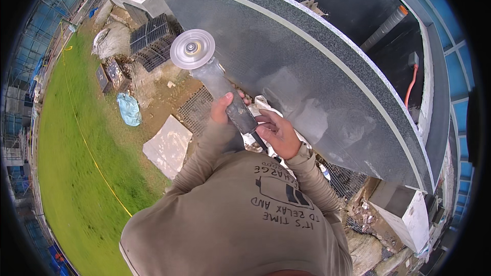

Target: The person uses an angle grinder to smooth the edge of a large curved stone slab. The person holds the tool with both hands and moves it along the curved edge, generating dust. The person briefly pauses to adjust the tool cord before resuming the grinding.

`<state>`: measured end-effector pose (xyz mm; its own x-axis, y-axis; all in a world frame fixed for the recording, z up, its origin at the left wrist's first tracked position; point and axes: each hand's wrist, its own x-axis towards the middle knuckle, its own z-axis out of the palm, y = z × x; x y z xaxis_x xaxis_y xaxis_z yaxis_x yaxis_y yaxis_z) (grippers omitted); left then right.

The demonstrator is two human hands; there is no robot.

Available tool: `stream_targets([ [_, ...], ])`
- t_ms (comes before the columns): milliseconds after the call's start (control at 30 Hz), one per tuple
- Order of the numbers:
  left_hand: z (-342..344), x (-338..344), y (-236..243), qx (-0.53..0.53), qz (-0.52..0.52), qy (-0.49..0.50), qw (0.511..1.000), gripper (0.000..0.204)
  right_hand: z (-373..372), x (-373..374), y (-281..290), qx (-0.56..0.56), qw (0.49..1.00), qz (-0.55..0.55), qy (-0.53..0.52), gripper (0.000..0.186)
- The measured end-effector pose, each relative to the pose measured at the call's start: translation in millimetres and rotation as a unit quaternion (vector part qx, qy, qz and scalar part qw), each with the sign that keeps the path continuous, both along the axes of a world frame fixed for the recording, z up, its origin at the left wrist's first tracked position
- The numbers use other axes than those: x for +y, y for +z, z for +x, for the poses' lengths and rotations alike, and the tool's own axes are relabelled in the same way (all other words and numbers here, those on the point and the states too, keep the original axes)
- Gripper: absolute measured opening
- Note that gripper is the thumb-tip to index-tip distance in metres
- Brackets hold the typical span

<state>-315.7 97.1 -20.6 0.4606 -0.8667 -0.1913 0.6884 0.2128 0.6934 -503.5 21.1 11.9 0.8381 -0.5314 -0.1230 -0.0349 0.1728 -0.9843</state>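
brown shirt [230, 220] is nearest. left hand [221, 109] grips the grinder [220, 82], probably for steadiness near left edge of dark slab [286, 61]. right hand [282, 135] touches its rear; whether gripping, i cannot tell.

I see the grinder [217, 82] between the two hands: left hand [221, 110] on its left side, right hand [281, 135] at its near end. The disc [184, 41] sits at its far end. The big slab [245, 25] is in front and to the right. Grass [76, 87] is off to my left. Crates [148, 38] sit past the hands, left of the slab. A pipe [381, 31] is beyond the slab.
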Motion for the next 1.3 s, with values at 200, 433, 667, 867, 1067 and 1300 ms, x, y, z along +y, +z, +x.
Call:
stream_targets([
  [200,56,-78,-6,-0.016,-0.067,-0.030,0.997,0.055,97,-53,18,0.073,0.990,-0.117,-0.008,0.065],
  [433,127,-119,16,0.006,-0.038,-0.033,0.999,0.052,179,-98,42,0.071,0.981,-0.181,-0.015,0.058],
  [667,99,-99,20,-0.061,-0.014,0.058,0.996,0.031,162,-94,33,0.054,0.968,-0.245,0.014,0.070],
  [867,80,-93,35,-0.005,-0.048,0.029,0.998,0.042,141,-83,48,0.005,0.968,-0.251,0.014,0.074],
  [1067,101,-118,31,0.040,-0.091,0.041,0.994,0.048,161,-96,51,0.023,0.978,-0.207,0.004,0.077],
  [1300,128,-135,30,0.068,-0.079,0.030,0.994,0.043,189,-114,51,0.065,0.983,-0.173,0.004,0.075],
])
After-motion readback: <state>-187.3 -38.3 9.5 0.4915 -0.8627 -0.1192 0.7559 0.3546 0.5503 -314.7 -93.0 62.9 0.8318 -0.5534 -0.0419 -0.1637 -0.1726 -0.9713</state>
